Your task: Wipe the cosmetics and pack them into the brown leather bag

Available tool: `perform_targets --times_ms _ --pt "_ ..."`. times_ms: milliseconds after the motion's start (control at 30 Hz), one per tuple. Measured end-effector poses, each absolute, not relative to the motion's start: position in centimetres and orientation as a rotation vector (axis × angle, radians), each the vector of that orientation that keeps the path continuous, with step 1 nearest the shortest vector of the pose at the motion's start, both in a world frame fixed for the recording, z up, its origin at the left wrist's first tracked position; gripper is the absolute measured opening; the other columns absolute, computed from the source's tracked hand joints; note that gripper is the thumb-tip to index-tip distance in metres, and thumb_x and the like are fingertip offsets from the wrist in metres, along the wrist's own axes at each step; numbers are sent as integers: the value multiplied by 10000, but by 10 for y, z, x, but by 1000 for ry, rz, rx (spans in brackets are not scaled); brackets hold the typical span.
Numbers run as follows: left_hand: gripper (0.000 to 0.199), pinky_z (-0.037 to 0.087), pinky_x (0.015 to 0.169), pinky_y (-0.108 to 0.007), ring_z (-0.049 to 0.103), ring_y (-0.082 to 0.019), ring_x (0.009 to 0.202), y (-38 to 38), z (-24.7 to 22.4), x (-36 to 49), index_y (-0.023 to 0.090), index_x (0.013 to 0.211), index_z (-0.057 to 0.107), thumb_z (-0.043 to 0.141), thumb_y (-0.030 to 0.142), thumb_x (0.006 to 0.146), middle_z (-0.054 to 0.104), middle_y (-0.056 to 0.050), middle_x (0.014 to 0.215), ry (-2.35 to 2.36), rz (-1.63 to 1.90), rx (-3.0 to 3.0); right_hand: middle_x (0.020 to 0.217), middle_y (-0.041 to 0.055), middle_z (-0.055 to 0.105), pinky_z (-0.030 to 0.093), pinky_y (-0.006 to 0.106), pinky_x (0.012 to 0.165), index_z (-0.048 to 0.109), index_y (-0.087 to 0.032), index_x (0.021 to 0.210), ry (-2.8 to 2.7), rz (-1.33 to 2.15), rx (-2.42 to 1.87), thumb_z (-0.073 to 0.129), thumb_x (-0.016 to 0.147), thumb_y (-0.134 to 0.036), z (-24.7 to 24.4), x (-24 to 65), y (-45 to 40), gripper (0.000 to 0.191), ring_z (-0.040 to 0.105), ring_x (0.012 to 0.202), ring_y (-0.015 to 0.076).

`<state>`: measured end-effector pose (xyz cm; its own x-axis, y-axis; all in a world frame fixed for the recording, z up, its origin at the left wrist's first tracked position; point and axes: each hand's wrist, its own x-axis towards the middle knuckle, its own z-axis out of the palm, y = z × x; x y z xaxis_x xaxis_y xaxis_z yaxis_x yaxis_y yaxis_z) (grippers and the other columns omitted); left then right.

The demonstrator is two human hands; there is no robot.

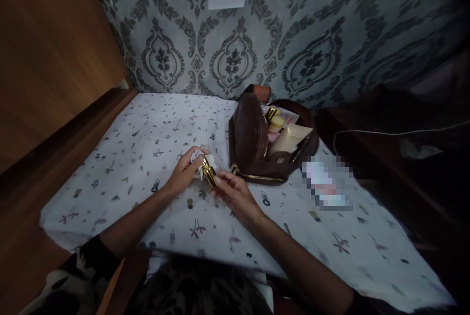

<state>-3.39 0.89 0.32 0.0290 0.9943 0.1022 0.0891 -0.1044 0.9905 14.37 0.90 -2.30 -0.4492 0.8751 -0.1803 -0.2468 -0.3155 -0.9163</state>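
A small shiny gold cosmetic tube (209, 172) slants between my two hands over the patterned cloth. My left hand (186, 170) is closed around a crumpled white tissue (198, 154), which lies against the upper end of the tube. With its fingertips, my right hand (237, 195) grips the tube's lower end. Just beyond my right hand stands a dark brown leather bag (249, 133), unzipped at the top. Inside it show a cream-coloured card or envelope (291, 138), a round yellow item (277, 121) and another gold piece (271, 113).
A white cloth with small printed figures (121, 158) covers the table. Right of the bag lies a pixelated item (326, 183). A brown cylinder-like object (261, 93) sits behind the bag. A wooden panel (55, 36) rises at left; a white cable (396, 131) runs at right.
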Motion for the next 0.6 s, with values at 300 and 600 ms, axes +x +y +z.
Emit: perform_targets --times_ms 300,600 --pt "675 505 837 -288 626 -181 910 5 -6 -26 223 1455 451 666 478 869 661 -49 1031 1059 1083 1330 795 -10 646 440 261 600 651 -207 935 -1338 1427 -1025 845 663 -396 -29 144 10 385 546 646 126" --pt "437 438 674 -214 553 -108 700 5 -1 -25 204 1131 573 723 491 838 597 25 827 1020 1126 1196 786 -11 634 445 264 607 638 -212 964 -1601 1159 -1079 772 724 -333 -28 143 3 301 563 664 143"
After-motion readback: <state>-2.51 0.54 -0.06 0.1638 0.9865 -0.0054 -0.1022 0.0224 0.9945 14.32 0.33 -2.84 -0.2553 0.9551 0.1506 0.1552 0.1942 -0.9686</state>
